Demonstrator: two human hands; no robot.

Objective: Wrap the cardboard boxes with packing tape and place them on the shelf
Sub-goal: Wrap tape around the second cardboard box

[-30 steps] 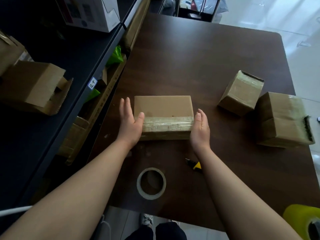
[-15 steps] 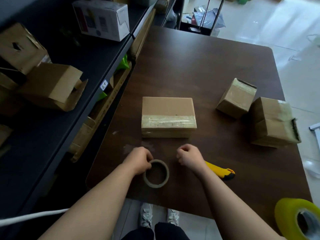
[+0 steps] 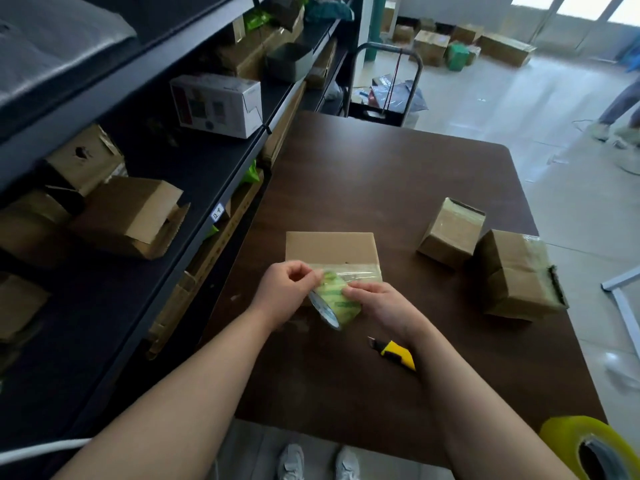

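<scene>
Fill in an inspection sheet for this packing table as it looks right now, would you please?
Surface: dark brown table beside the shelf.
Job's things: flat cardboard box with one tape band across it; small taped box and larger taped box close together at the right; tape roll lifted off the table.
Clutter: yellow utility knife beside the right forearm; large yellow roll at the near right corner.
Grips: left hand and right hand both hold the tape roll.
Cables: white cable at lower left.
Surroundings: the shelf holds cardboard boxes and a white carton; trolley beyond the table; another person's legs far right.
</scene>
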